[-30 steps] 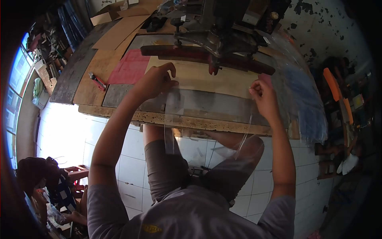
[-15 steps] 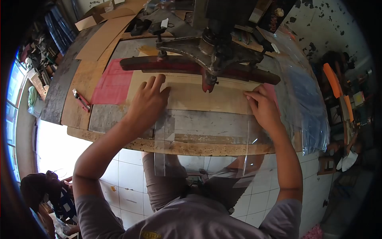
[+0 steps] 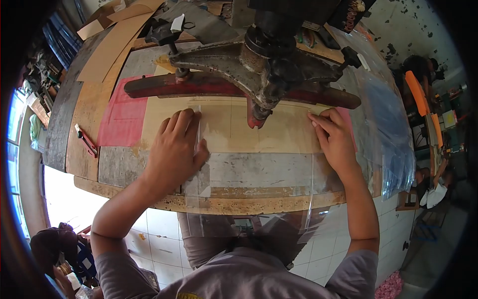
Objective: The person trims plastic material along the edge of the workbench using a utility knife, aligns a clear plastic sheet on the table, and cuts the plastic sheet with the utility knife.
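A clear plastic sheet (image 3: 259,199) stretches between my hands and hangs over the table's front edge. My left hand (image 3: 177,144) lies on the sheet's left edge, its fingers spread on the cream-coloured board (image 3: 229,134). With thumb and forefinger, my right hand (image 3: 331,132) pinches the sheet's far right corner on the board. Just beyond my fingers, the red bar (image 3: 209,85) of a metal press (image 3: 239,60) spans the board. Pink material (image 3: 122,114) shows at the board's left side.
A red cutter (image 3: 87,141) lies on the wooden table (image 3: 82,119) at the left. Cardboard pieces (image 3: 114,45) are at the back left. Clear plastic sheets (image 3: 393,134) hang over the right side. A person (image 3: 55,249) is at the lower left, another (image 3: 420,67) at the far right.
Both hands have come down onto the board with the plastic sheet, which has moved forward under the press bar's front. My left fingers have flattened. The view has moved closer to the press.
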Demonstrator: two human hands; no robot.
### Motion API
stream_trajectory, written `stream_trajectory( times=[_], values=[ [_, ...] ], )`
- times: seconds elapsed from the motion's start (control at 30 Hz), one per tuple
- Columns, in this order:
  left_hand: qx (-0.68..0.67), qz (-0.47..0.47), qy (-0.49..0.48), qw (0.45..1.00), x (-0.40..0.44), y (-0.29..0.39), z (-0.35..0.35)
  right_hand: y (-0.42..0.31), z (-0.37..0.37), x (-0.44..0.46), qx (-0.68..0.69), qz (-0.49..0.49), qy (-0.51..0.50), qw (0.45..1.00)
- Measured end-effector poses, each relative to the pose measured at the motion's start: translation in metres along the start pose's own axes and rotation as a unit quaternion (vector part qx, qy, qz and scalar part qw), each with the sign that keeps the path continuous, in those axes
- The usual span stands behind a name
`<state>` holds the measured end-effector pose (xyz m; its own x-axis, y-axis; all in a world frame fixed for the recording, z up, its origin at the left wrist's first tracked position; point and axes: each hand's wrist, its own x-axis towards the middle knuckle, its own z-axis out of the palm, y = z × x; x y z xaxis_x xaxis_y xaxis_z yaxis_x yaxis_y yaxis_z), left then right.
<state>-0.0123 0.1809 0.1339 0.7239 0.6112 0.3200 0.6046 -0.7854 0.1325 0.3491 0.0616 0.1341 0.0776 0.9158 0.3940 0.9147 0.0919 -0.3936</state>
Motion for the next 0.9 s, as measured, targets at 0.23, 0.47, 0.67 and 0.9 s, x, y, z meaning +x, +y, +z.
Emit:
stream_trajectory(
  times=[0.23,0.47,0.67,0.9],
  values=[
    [0.003,-0.005,-0.007,1.000,0.0051,-0.0029,-0.0002,0.0019,0.0034,0.0018,-0.036,-0.014,0.020,0.999],
    [0.009,-0.010,-0.011,1.000,0.0074,-0.0021,-0.0014,-0.0022,0.0031,0.0013,-0.047,-0.008,0.016,0.999],
    [0.004,-0.013,-0.013,1.000,0.0088,-0.0025,-0.0005,0.0001,0.0045,0.0015,-0.064,-0.015,0.017,0.998],
    [0.008,-0.006,-0.006,1.000,0.0090,-0.0031,-0.0005,-0.0002,0.0043,0.0012,-0.130,-0.019,0.013,0.991]
  ],
)
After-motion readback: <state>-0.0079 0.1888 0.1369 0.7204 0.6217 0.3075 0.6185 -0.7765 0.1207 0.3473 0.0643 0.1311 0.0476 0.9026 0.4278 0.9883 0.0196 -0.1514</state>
